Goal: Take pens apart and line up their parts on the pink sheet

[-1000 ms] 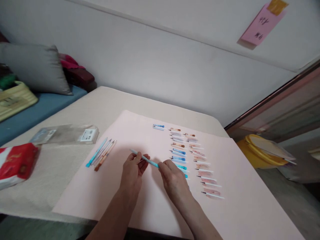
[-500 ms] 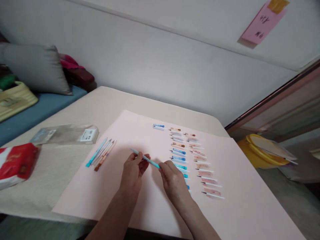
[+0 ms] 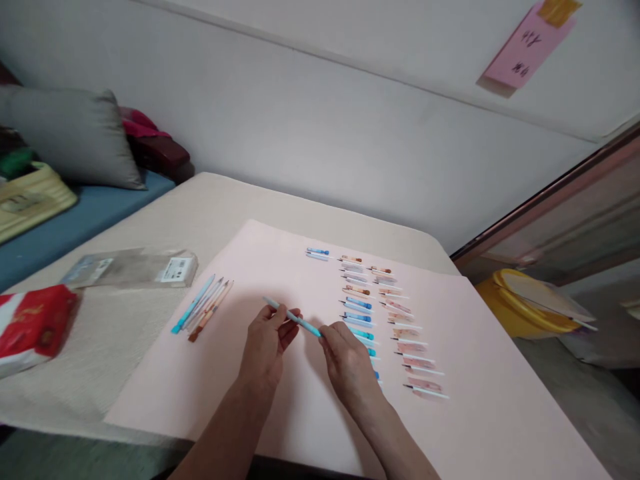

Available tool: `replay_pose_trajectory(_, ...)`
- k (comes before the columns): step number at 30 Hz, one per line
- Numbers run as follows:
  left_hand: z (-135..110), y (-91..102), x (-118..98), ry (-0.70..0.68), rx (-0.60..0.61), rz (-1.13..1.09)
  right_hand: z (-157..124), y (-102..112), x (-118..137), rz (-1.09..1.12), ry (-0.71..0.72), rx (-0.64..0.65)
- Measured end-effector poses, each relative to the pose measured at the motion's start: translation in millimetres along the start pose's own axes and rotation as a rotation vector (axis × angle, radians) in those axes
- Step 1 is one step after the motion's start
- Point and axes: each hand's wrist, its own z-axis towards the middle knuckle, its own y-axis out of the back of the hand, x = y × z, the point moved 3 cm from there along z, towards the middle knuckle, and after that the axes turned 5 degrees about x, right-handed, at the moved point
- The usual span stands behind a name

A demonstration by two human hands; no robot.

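A slim light-blue pen [image 3: 306, 325] is held slantwise above the pink sheet. My left hand [image 3: 267, 337] pinches its upper-left part between thumb and fingers. My right hand [image 3: 346, 350] grips the lower-right end, hiding that tip. Left of my hands lies a small group of whole pens: a blue pen [image 3: 194, 303], pale ones, and a brown-ended pen [image 3: 211, 312]. To the right, pen parts lie in columns: blue barrels [image 3: 357, 319], pinkish barrels [image 3: 425, 385] and thin white refills [image 3: 431, 393] with dark tips. My right hand covers part of the nearer column.
The pink sheet [image 3: 480, 413] covers much of the beige table [image 3: 225, 190]. A clear plastic sleeve [image 3: 135, 268] and a red packet [image 3: 37, 323] lie at the left. Beyond are a grey cushion [image 3: 75, 137] and a yellow basket [image 3: 37, 193]. A yellow bin [image 3: 520, 313] stands right of the table.
Almost nothing differs. Both hands keep hold of the pen in nearly the same place, and the view has shifted very slightly.
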Motion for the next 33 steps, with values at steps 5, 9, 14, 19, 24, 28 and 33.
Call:
replay_pose_trajectory(5, -0.1, -0.5, 1.9, -0.012, 0.022, 0.029, -0.6, -0.3, 2.3, 0.026, 0.003, 0.0)
replay_pose_trajectory(9, 0.6, 0.4, 4.0, -0.034, 0.043, 0.058, -1.5, -2.0, 2.3, 0.05, -0.035, 0.003)
replay_pose_trajectory(14, 1.7, 0.3, 2.6, -0.048, 0.095, 0.074, 0.4, -1.1, -2.5, 0.199, -0.114, 0.005)
replay_pose_trajectory(19, 3.2, -1.5, 3.7, 0.004, 0.17, 0.015, 1.1, -0.8, -6.9, 0.334, -0.258, 0.037)
replay_pose_trajectory(24, 2.6, -1.8, 4.7, -0.009, 0.133, 0.014, 0.9, -3.8, -2.4, 0.353, -0.289, 0.054)
replay_pose_trajectory(28, 3.2, 1.8, 2.3, -0.058, 0.047, 0.051, -0.6, -11.8, -0.3, 0.481, -0.338, 0.099)
replay_pose_trajectory(33, 4.0, 3.6, -1.5, -0.129, 0.01, 0.062, -2.5, -19.7, -2.1, 0.678, -0.417, 0.124)
